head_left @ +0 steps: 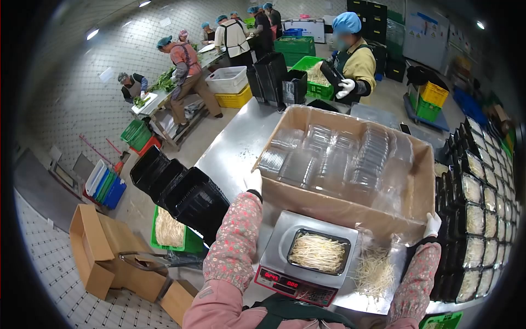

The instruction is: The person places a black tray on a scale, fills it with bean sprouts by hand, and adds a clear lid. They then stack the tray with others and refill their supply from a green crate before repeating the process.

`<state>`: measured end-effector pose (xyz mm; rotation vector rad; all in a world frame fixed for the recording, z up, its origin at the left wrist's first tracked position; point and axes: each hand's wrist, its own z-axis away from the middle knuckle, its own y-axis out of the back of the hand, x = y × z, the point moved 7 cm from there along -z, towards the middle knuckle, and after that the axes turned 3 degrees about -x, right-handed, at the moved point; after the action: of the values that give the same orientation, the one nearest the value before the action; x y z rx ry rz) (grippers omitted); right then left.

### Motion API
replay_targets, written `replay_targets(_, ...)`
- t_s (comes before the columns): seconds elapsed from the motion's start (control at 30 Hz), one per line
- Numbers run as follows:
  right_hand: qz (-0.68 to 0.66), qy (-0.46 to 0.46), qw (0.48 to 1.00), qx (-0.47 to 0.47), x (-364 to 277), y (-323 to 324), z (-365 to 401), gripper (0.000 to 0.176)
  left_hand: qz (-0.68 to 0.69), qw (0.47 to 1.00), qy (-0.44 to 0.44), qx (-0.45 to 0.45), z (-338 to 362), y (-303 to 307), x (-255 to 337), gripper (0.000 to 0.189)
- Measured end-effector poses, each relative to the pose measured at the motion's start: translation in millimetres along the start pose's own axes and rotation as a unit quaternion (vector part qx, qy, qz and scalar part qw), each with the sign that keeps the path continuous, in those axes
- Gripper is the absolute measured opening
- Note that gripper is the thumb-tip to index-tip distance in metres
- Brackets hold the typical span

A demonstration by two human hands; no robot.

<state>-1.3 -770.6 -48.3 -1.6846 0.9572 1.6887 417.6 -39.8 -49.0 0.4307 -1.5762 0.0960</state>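
A large cardboard box [339, 198] lined with clear plastic stands on the steel table, filled with stacks of clear plastic lids [339, 156]. My left hand [253, 181], in a white glove, grips the box at its left front corner. My right hand [433, 225], also gloved, holds the right front corner. Close in front of me, between my arms, a digital scale [301, 282] with red figures carries a black tray [319, 252] of bean sprouts. Loose bean sprouts [374, 272] lie on the table right of the scale.
Nested black trays [192, 192] stand at the left; filled, lidded trays [474, 214] are stacked high at the right. Across the table, a co-worker [353, 60] holds a black tray near a green crate [315, 82] of sprouts. Cardboard cartons [112, 257] lie on the floor left.
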Motion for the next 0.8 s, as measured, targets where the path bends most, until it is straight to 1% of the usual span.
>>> replay_targets(0.07,0.06,0.005,0.998,-0.003,-4,-12,6,0.03,-0.012,0.999,-0.045,0.009,-30,7,-20,0.034)
replay_targets(0.1,0.09,0.006,0.996,-0.004,-4,-19,8,0.032,-0.025,0.998,-0.038,0.039,-28,18,-6,0.033)
replay_targets(0.13,0.083,0.016,0.996,0.008,-2,-29,11,0.031,0.007,0.995,-0.091,0.04,-46,20,-16,0.033)
replay_targets(0.17,0.085,-0.007,0.996,0.006,-9,-43,19,0.032,0.039,0.988,-0.144,0.041,-65,26,-29,0.033)
replay_targets(0.2,0.074,0.028,0.997,0.004,-6,-54,18,0.033,-0.012,0.987,-0.156,0.047,-75,37,-31,0.032)
replay_targets(0.23,0.07,0.023,0.997,-0.005,-7,-68,22,0.034,-0.064,0.982,-0.171,0.049,-84,41,-29,0.031)
replay_targets(0.27,0.1,0.027,0.995,0.004,-24,-83,34,0.034,-0.11,0.983,-0.14,0.035,-71,47,-1,0.034)
replay_targets(0.3,0.091,0.027,0.995,-0.006,-34,-97,43,0.034,-0.067,0.991,-0.113,-0.004,-96,55,-22,0.045)
replay_targets(0.33,0.14,0.001,0.99,0.015,-39,-106,47,0.034,-0.024,0.995,-0.082,-0.047,-118,52,-44,0.056)
replay_targets(0.37,0.153,0.031,0.988,0.01,-46,-117,51,0.034,0.006,0.999,0.032,0.028,-100,56,-41,0.072)
replay_targets(0.4,0.109,0.024,0.993,0.027,-44,-128,55,0.033,0.043,0.999,0.025,0.002,-42,48,23,0.072)
replay_targets(0.43,0.096,0.063,0.993,0.031,-35,-139,51,0.033,-0.07,0.996,-0.055,0.002,-67,50,3,0.076)
replay_targets(0.47,0.236,0.035,0.97,0.035,-39,-147,53,0.034,-0.007,0.999,-0.008,-0.037,-5,45,68,0.077)
replay_targets(0.5,0.311,0.052,0.949,0.026,-55,-158,60,0.039,-0.011,0.999,-0.012,-0.039,-17,42,47,0.078)
replay_targets(0.57,0.272,-0.017,0.962,-0.027,-111,-176,96,0.047,0.064,0.991,-0.047,-0.105,20,34,61,0.074)
replay_targets(0.63,0.082,0.042,0.995,-0.037,-50,-180,70,0.054,0.104,0.975,-0.053,-0.192,82,35,84,0.069)
replay_targets(0.67,0.154,0.043,0.986,0.043,-57,-170,82,0.054,0.106,0.966,-0.05,-0.229,121,38,101,0.065)
replay_targets(0.7,0.226,0.044,0.966,0.118,-72,-167,95,0.054,0.111,0.958,-0.047,-0.262,160,40,111,0.061)
replay_targets(0.73,0.317,0.115,0.924,0.179,-96,-166,115,0.053,0.063,0.946,-0.082,-0.308,188,44,106,0.055)
replay_targets(0.77,0.403,0.184,0.866,0.232,-119,-169,141,0.051,0.016,0.93,-0.118,-0.348,214,48,102,0.05)
replay_targets(0.8,0.312,0.256,0.9,0.166,-154,-174,169,0.049,-0.031,0.925,-0.1,-0.365,241,50,102,0.048)
